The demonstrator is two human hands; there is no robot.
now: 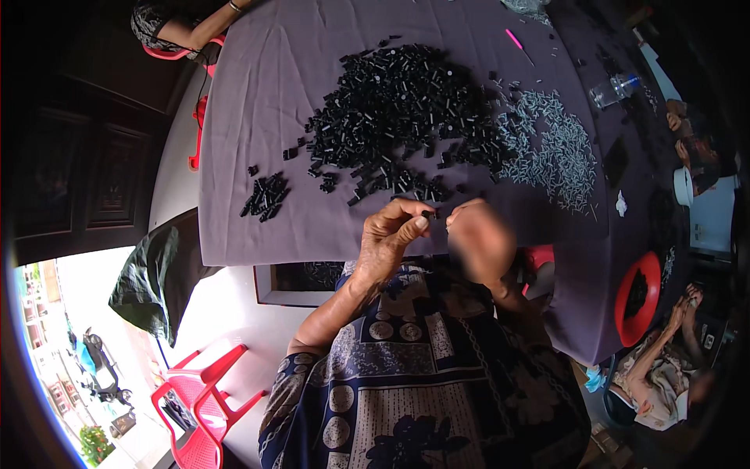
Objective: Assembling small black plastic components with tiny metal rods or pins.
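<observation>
Strong daylight was seen at lower left of the purple tablecloth point(258, 117), where the floor and the red chair point(205, 399) were blown out. The cloth itself was evenly, softly lit, and few shadows were cast. Dark vignetting was noted all round it, with edges bent by fisheye. The right hand point(480, 242) near the cloth's front edge was blurred; the left hand point(391, 234) was sharp.

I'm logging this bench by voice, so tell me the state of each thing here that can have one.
Left hand: fingertips pinched on small black piece.
Right hand: blurred, raised beside it, grip unclear.
Black pieces: heaped loose on cloth.
Silver pins: spread loose.
Clear bottle: lying on its side.
</observation>
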